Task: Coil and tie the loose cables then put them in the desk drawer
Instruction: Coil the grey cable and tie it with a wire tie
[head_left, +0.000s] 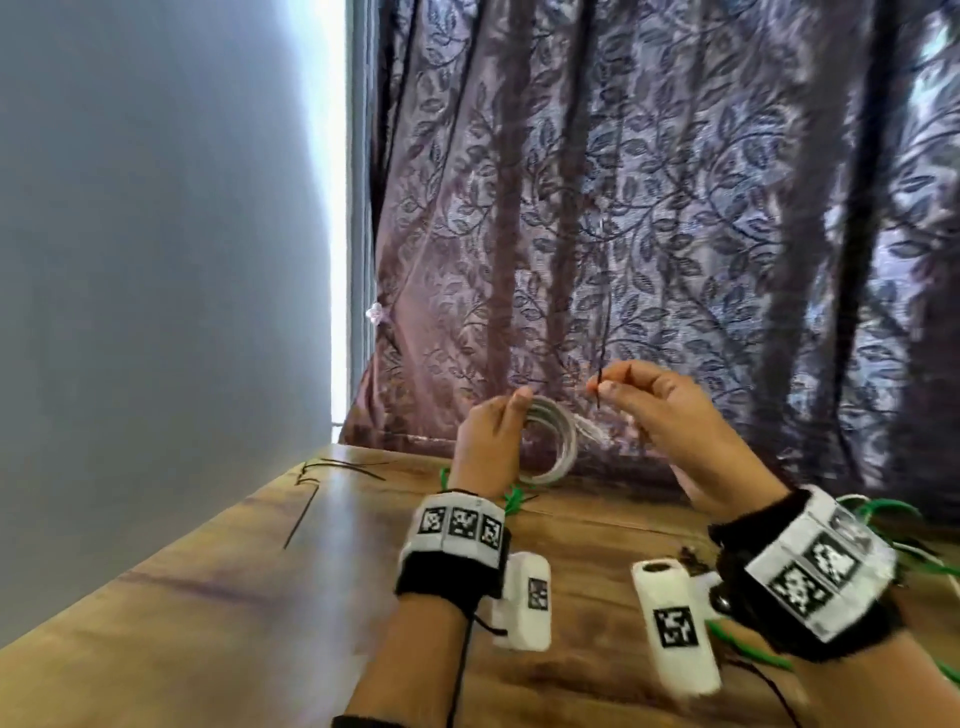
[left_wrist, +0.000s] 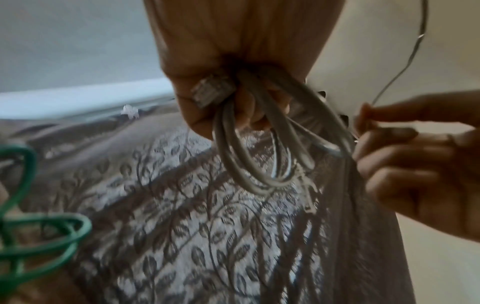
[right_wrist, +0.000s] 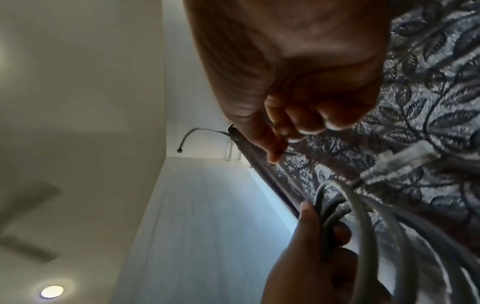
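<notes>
My left hand (head_left: 493, 431) grips a coiled grey cable (head_left: 563, 441) above the far edge of the wooden desk (head_left: 260, 571), holding the loops bunched. In the left wrist view the loops (left_wrist: 249, 168) hang from the fist (left_wrist: 223, 98), with a clear plug (left_wrist: 210, 90) at the fingers. My right hand (head_left: 639, 405) pinches a thin black tie (head_left: 601, 374) between thumb and forefinger, right of the coil. The tie (left_wrist: 405, 65) rises as a thin wire in the left wrist view. The right wrist view shows the pinch (right_wrist: 278, 150) and the coil (right_wrist: 369, 226). No drawer is in view.
Several spare black ties (head_left: 332, 473) lie at the desk's far left. Loose green cable (head_left: 883, 514) lies tangled at the right, and more green cable (head_left: 514, 499) behind my left wrist. A patterned curtain (head_left: 649, 218) hangs behind the desk, a grey wall (head_left: 156, 260) stands left.
</notes>
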